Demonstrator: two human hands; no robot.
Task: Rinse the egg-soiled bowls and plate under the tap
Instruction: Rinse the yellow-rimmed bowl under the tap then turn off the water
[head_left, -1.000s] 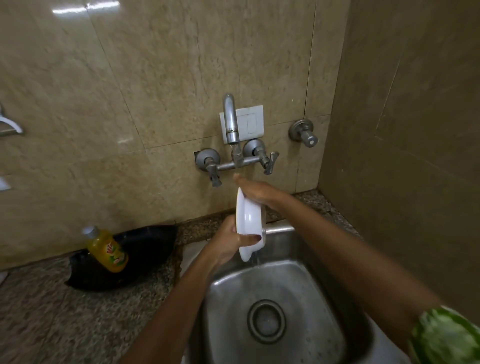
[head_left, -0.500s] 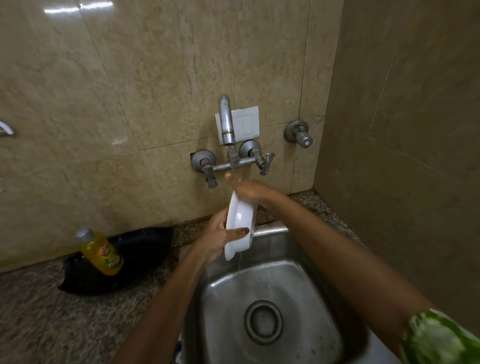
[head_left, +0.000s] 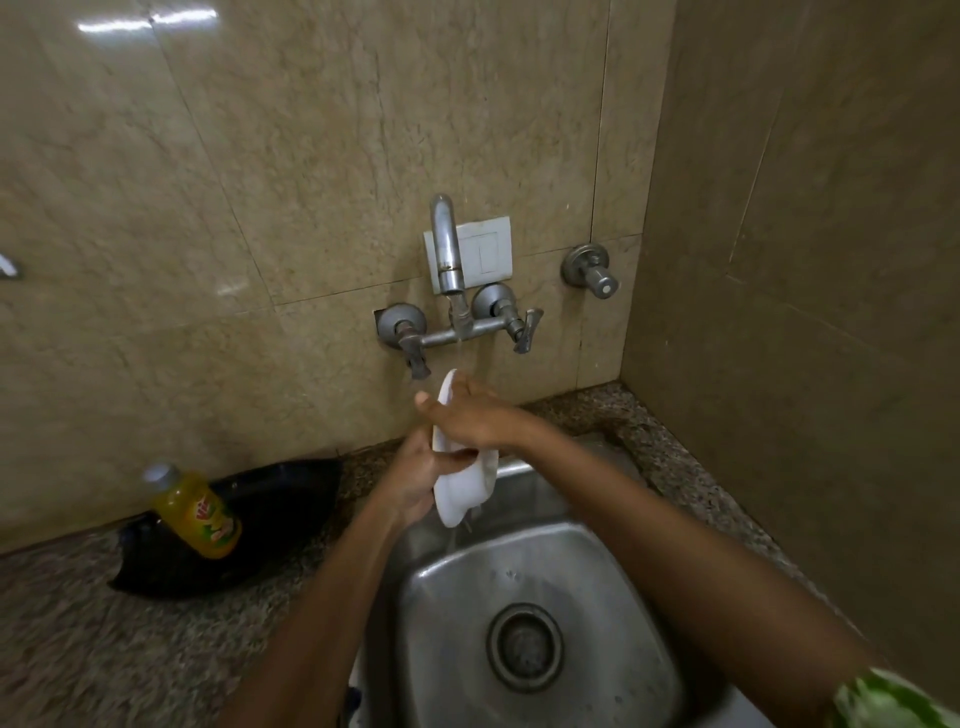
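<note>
While water runs from the tap (head_left: 448, 249), one white dish is being rinsed; the state of things is set out below.

Dish: a white bowl (head_left: 460, 493) (a shallow bowl or a deep plate, which of the two cannot be settled from this edge-on view) is held on edge over the back of the steel sink (head_left: 613, 582), directly under the spout.

Left hand: the left hand (head_left: 415, 478) is wrapped around the lower left rim, thumb laid across the face and the other fingers curled behind, so the dish is gripped.

Right hand: the right hand (head_left: 467, 415) is laid over the upper part of the dish, fingers fairly straight and spread, pressed against its surface as if rubbing; nothing is clasped by it.

Water: a thin stream is seen falling past the upper rim, and a trickle is shed from the lowest edge into the basin.

Done so far: no egg residue can be made out on the visible white surface, so this piece is judged to be well into its rinse.

Left to do: no other bowls or plate are in view, so how many remain cannot be told.

Nearby: a yellow bottle (head_left: 200, 514) stands on the granite counter (head_left: 78, 639) against a black bag (head_left: 270, 499).
</note>
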